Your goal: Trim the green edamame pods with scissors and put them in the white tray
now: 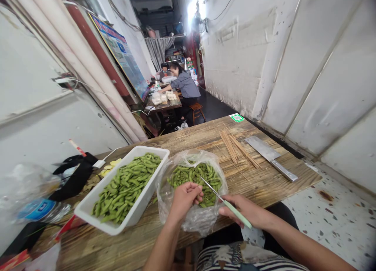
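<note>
My left hand is over a clear plastic bag of green soybean pods. Its fingers are curled together, and whatever they may hold is hidden. In my right hand, at the bag's right side, are scissors with a pale green handle. Their narrow metal blades point left and away from me, over the pods, tips close to my left fingers. Left of the bag stands a white plastic tub with many more pods heaped in it.
Thin bamboo skewers and a cleaver lie on the wooden table, right of the bag. A water bottle and black box are at the left. Farther back, a person leans over another table.
</note>
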`<action>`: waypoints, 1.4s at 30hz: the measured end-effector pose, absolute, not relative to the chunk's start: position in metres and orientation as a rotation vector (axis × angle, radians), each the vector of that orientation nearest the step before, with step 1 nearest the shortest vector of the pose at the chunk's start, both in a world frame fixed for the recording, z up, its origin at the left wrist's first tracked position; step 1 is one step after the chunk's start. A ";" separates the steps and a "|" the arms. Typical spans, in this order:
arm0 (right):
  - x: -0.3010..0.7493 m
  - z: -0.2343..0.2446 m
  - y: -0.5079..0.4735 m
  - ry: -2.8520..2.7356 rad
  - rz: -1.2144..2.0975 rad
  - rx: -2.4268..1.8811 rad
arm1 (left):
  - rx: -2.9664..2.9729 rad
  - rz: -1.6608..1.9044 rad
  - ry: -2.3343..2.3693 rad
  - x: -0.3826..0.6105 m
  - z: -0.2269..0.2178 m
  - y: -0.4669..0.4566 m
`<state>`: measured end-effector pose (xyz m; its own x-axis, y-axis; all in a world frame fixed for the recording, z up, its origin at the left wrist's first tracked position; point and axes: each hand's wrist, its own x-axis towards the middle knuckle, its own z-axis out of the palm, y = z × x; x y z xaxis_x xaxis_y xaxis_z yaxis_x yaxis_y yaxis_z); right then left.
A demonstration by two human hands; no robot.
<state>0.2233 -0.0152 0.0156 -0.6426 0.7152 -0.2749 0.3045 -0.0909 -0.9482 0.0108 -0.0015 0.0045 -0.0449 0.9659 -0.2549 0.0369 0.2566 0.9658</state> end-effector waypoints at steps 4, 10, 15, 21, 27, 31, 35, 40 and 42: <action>0.223 0.011 -0.014 -1.816 1.818 -1.105 | 1.025 1.008 1.380 0.013 0.004 -0.002; 0.222 0.005 -0.014 -1.737 1.834 -1.176 | 0.936 1.004 1.304 0.012 0.000 -0.002; 0.225 -0.002 -0.017 -1.762 1.851 -1.111 | 0.539 1.244 1.139 0.013 -0.004 0.000; 0.226 0.001 -0.020 -1.805 1.857 -1.103 | 0.463 1.381 1.083 0.016 -0.008 0.000; 0.222 -0.002 -0.020 -1.770 1.880 -1.101 | 0.367 1.408 1.067 0.026 -0.007 -0.003; 0.218 -0.003 -0.019 -1.690 1.911 -1.091 | 0.337 1.371 1.071 0.030 -0.002 -0.006; 0.218 -0.003 -0.017 -1.644 1.921 -1.106 | 0.308 1.361 1.070 0.032 -0.002 -0.008; 0.218 -0.007 -0.015 -1.614 1.940 -1.123 | 0.441 1.427 1.110 0.026 -0.013 -0.008; 0.220 -0.010 -0.015 -1.639 1.919 -1.106 | 0.661 1.510 1.274 0.011 -0.010 -0.007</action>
<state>0.2202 -0.0153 -0.0098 -0.6157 0.7224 -0.3147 0.1978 -0.2449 -0.9492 0.0109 -0.0075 -0.0101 -0.3400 0.9210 -0.1900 -0.3424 0.0670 0.9372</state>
